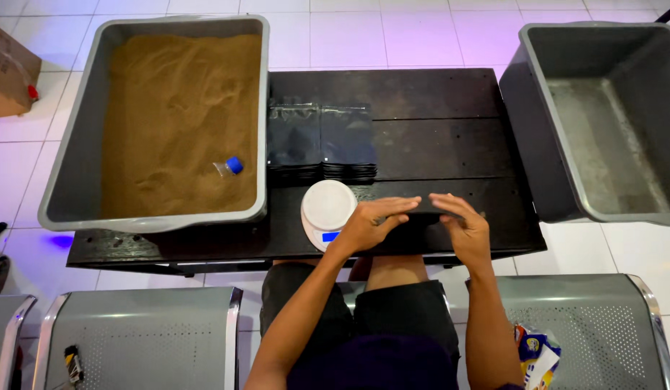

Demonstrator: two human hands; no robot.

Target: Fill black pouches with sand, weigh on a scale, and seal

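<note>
**Hands on a dark pouch beside the scale**

Over the low dark wooden table (436, 137), seen from the head camera, both hands meet at the near edge. The left hand (371, 224) and right hand (461, 227) lie flat, fingers (403, 204) spread and loosely open, pressing or steadying a flat black plastic pouch (425, 207) between them, just right of the small round white scale (327, 209). Whether either hand truly pinches the pouch, I cannot tell. Two stacks of black pouches (320, 141) sit behind the scale. Left of them, a grey plastic tub of brown powder (169, 123) holds a small blue-capped bottle (228, 167); an empty grey tub (602, 123) stands to the right. The step looks like handling one pouch; the next move likely calls for a firm pinch at its edges.
</note>
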